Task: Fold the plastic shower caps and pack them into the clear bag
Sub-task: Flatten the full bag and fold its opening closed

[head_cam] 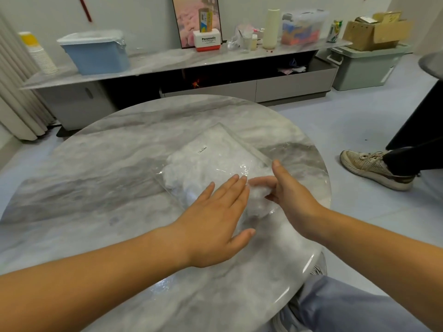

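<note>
A clear plastic bag lies flat on the round marble table, with a small printed label on top and white crumpled shower caps showing through it. At the bag's near end sits a bunched white shower cap. My left hand lies flat with straight fingers over the near part of the bag, its fingertips touching the cap. My right hand comes in from the right, its fingers curled round the bunched cap and its thumb raised.
Another person's shoe and dark trouser leg stand on the floor right of the table. A low sideboard behind carries a blue bin, paper cups, a Panasonic box, a clear storage box and cardboard. My knee is under the table's near right edge.
</note>
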